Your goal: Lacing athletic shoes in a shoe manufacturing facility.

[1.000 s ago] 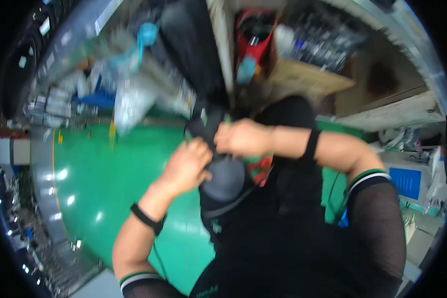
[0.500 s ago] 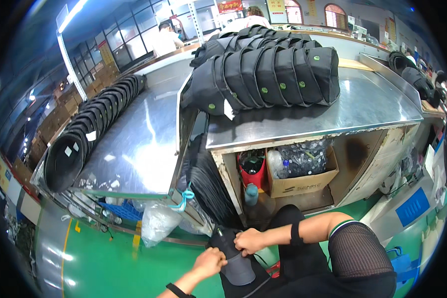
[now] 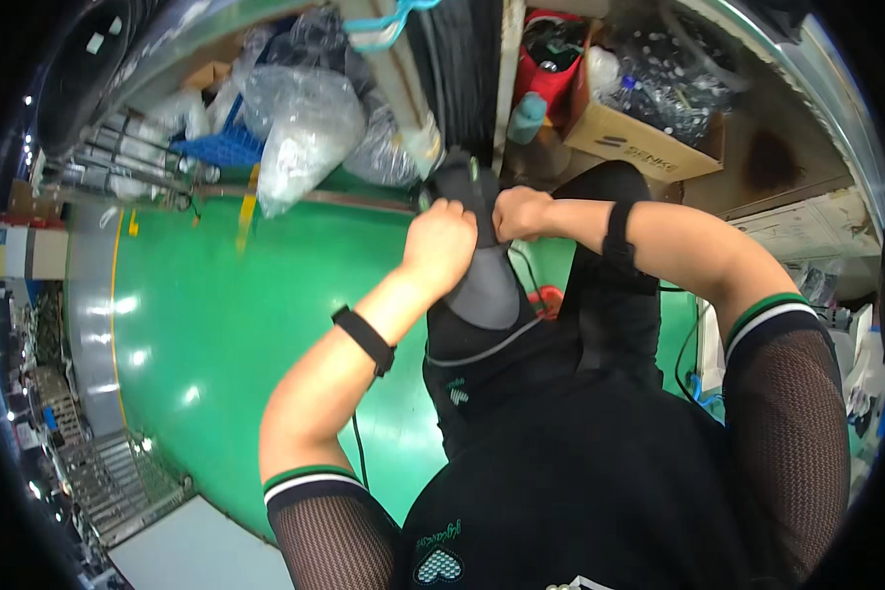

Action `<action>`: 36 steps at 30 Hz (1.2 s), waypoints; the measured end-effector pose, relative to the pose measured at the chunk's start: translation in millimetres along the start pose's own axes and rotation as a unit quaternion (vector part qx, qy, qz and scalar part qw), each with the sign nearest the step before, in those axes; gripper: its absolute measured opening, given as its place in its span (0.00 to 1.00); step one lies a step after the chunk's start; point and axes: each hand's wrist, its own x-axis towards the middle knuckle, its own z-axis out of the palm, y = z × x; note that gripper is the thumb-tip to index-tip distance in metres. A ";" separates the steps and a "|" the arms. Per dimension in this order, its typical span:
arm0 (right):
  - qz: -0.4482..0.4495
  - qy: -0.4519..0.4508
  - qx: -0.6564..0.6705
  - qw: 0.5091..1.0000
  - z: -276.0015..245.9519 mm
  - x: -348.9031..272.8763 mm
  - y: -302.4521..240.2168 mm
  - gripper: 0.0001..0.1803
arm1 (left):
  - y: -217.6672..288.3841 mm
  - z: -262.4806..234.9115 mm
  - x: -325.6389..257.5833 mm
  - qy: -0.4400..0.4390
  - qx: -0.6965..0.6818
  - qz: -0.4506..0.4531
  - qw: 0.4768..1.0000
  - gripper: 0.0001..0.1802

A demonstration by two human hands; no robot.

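Note:
A black fabric piece with a smooth grey rounded end point(image 3: 489, 292) lies across my lap, its far end close to the workbench. My left hand point(image 3: 441, 246) is closed on its left edge, fingers curled under the knuckles. On the opposite edge my right hand point(image 3: 523, 214) grips the fabric in a fist-like hold. The fingertips of both hands are partly hidden. Just beyond the piece hangs a bundle of long black strips point(image 3: 454, 79) beside the bench leg.
Under the bench stand a cardboard box point(image 3: 649, 147) of small dark parts in plastic, a red container point(image 3: 549, 79) and a teal bottle point(image 3: 528, 118). Clear plastic bags point(image 3: 310, 138) hang at the left near a blue basket point(image 3: 228, 143). The floor point(image 3: 197, 305) is green.
The view has tipped downward, so the bench top and its stacks have mostly left the picture. Both hands keep hold of the black fabric piece; my left hand is now farther up its edge.

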 end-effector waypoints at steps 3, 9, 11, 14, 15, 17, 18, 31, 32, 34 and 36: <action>-0.043 0.119 0.114 0.985 16.5 -1.7 21.1 0.10 | -2.0 -14.5 6.0 -0.089 -0.012 -0.034 0.995 0.14; -0.167 0.231 0.457 0.843 24.1 -31.4 7.8 0.08 | -11.4 -30.3 15.0 -0.283 -0.090 -0.102 0.950 0.10; -0.267 0.264 0.398 0.837 25.7 -45.4 7.4 0.08 | -10.8 -25.2 6.4 -0.278 -0.116 -0.122 0.946 0.08; -0.226 0.128 0.515 0.817 44.1 -48.4 3.3 0.06 | -3.3 -8.3 -11.4 -0.101 -0.114 -0.151 0.977 0.08; -0.236 0.147 0.512 0.813 49.1 -49.6 -0.6 0.05 | 2.0 -1.8 -11.7 -0.014 -0.138 -0.197 0.971 0.08; -0.211 0.144 0.551 0.794 47.1 -48.7 -8.5 0.05 | 7.7 1.5 -2.8 0.085 -0.179 -0.271 0.942 0.10; -0.183 0.145 0.583 0.778 46.6 -47.7 -10.7 0.05 | 9.7 1.4 -3.2 0.079 -0.174 -0.272 0.943 0.10; -0.218 0.019 0.679 0.701 52.0 -23.5 4.0 0.11 | -11.3 -18.5 8.1 -0.219 -0.157 -0.173 0.947 0.08; -0.214 0.016 0.685 0.696 54.5 -24.3 4.2 0.11 | -8.2 -16.8 6.0 -0.166 -0.143 -0.205 0.954 0.08; -0.222 0.017 0.686 0.693 55.7 -23.9 4.0 0.11 | -5.2 -13.9 2.1 -0.131 -0.143 -0.214 0.957 0.07; -0.218 0.013 0.698 0.682 58.4 -28.0 0.3 0.11 | -4.5 -18.1 0.9 -0.009 -0.393 -0.300 0.869 0.07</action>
